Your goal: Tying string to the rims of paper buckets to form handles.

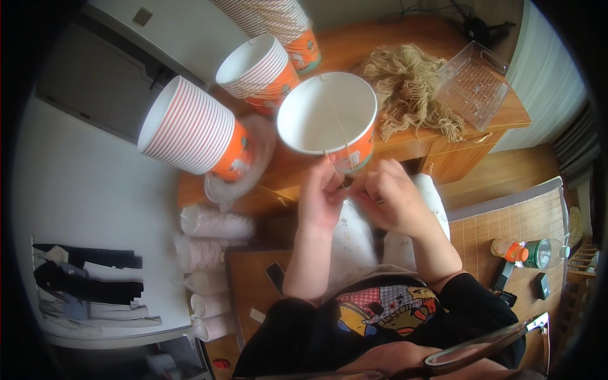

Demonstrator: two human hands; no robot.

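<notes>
A white-lined orange paper bucket (327,114) stands at the near edge of the wooden desk, its open mouth tilted toward me. A thin tan string (341,123) runs across that mouth from the far rim to the near rim and down to my fingers. My left hand (322,195) is closed in a pinch on the string just below the near rim. Beside it, my right hand (387,195) is also closed, its curled fingers drawn together at the string; the fingertips are partly hidden and slightly blurred.
Stacked paper buckets (190,130) stand left on crumpled clear plastic (218,190); another stack (256,69) has strings around it. Tan string bundle (411,85) and a clear plastic basket (475,85) lie right. Wrapped white stacks (206,253) line the floor; bottles (538,253) rest on a mat.
</notes>
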